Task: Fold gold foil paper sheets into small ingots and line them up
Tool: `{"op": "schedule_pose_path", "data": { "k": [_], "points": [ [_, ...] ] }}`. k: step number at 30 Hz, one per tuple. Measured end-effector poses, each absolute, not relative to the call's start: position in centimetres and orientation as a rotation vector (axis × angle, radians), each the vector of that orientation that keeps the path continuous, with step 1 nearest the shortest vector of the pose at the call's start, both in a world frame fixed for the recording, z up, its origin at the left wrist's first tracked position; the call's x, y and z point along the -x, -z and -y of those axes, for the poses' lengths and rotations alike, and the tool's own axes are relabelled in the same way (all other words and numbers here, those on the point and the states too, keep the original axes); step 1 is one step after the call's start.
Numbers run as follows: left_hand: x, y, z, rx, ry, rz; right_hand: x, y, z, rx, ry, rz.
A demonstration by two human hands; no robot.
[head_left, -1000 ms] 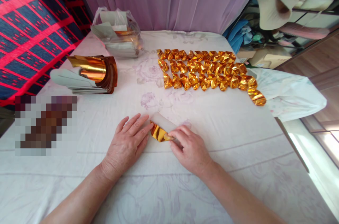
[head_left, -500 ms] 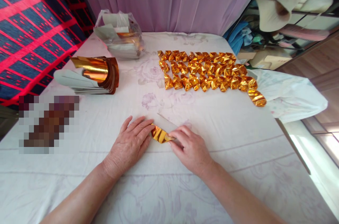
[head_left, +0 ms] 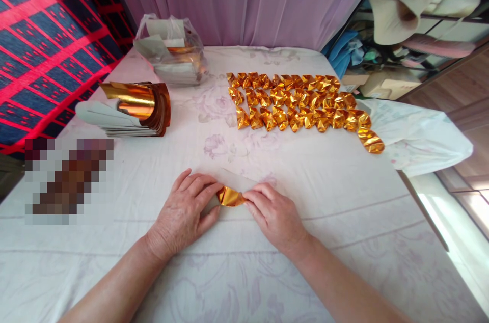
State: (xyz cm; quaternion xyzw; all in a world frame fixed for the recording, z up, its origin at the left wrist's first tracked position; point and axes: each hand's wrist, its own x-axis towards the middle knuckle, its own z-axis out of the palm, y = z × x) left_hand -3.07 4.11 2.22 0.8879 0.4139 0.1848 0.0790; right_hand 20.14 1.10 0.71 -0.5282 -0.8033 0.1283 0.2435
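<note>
A small sheet of gold foil paper with a white back lies partly folded on the white floral cloth. My left hand pinches its left end and my right hand pinches its right end, so both hands hold the one piece low over the cloth. Only the gold middle and a white flap behind it show; the rest is under my fingers.
Several folded gold foil pieces lie in rows at the back of the cloth. A stack of curled gold sheets sits at the left, a plastic bag of paper behind it. A pixelated patch covers the near left.
My left fingers have curled in from lying flat to pinching the foil. The gold piece has been folded narrower, and less of its white flap shows.
</note>
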Motion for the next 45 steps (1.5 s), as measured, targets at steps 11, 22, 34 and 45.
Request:
{"op": "schedule_pose_path", "data": {
  "k": [11, 22, 34, 45],
  "points": [
    [3.07, -1.61, -4.23, -2.722, -0.567, -1.24, -20.25, -0.79, -1.12, 1.395, -0.275, 2.253],
    [2.85, -1.65, -4.11, -2.775, -0.639, -1.132, -20.4, -0.61, -0.93, 1.352, -0.269, 2.246],
    [2.94, -1.79, -4.27, -2.766, -0.646, -1.012, -20.67, -0.62, -0.83, 1.312, -0.331, 2.254],
    [2.37, -2.35, -4.2, -2.77, -0.655, -0.983, -20.62, -1.35, -0.97, 1.28, -0.286, 2.356]
  ]
}}
